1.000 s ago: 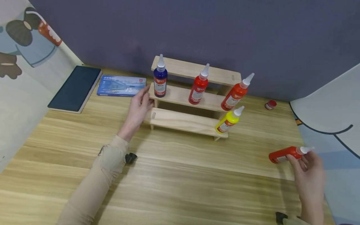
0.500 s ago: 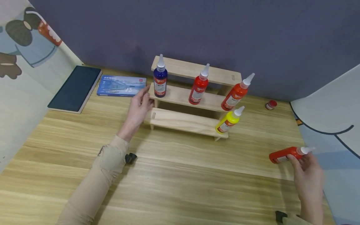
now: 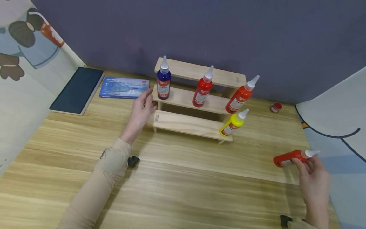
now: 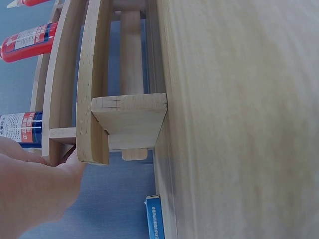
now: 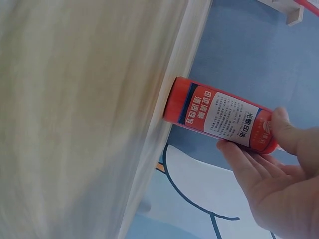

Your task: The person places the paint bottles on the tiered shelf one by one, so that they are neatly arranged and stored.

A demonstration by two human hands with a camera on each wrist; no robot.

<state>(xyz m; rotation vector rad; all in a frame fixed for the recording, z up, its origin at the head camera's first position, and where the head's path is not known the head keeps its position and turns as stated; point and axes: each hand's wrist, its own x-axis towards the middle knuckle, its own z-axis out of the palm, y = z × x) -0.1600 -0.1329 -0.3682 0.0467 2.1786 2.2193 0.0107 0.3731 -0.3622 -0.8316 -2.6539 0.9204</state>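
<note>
My right hand (image 3: pixel 314 183) pinches a red bottle of stamp ink (image 3: pixel 288 158) with a white pointed cap near its upper end, between thumb and fingers. In the right wrist view the label of this red ink bottle (image 5: pixel 227 117) faces the camera and its base is at the table surface. At the left end of a three-step wooden rack (image 3: pixel 186 97), my left hand (image 3: pixel 140 111) grips the end of the middle shelf. On that shelf stand a blue bottle (image 3: pixel 163 84) and two red bottles (image 3: pixel 202 90). A yellow bottle (image 3: pixel 232 124) stands at the right of the lowest shelf.
A dark notebook (image 3: pixel 77 90) and a flat blue box (image 3: pixel 124 87) lie left of the rack. Toward the back right sits a small jar with a red lid (image 3: pixel 275 107). A dark wall (image 3: pixel 171 28) closes the back of the wooden table (image 3: pixel 194 190), with patterned panels at both sides.
</note>
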